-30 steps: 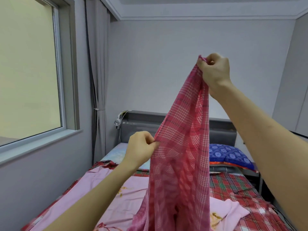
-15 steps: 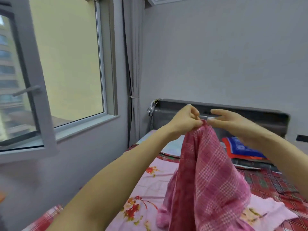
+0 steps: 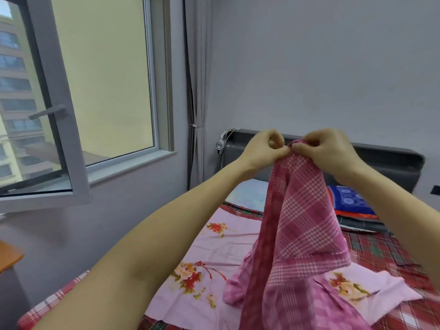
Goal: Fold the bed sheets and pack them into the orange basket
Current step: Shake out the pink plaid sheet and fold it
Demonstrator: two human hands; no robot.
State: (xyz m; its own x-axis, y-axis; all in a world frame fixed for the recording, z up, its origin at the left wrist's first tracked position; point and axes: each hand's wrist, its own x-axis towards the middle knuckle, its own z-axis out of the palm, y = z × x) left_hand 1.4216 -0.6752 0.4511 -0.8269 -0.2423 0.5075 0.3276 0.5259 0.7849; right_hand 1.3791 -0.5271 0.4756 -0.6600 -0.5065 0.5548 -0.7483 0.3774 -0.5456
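A pink-and-white checked sheet hangs in front of me, pinched at its top edge by both hands held close together. My left hand and my right hand each grip that edge, almost touching, above the bed. The sheet's lower part drapes down onto a pale pink floral sheet spread flat on the bed. An orange edge shows at the far left; I cannot tell whether it is the basket.
The bed has a red plaid cover and a dark headboard. A blue patterned pillow lies at the head, right side. An open window sash juts into the room at left, with a grey curtain beside it.
My right hand came down from high up and my left hand rose, so both now meet at the sheet's top edge. The view turned left and down, bringing the window in.
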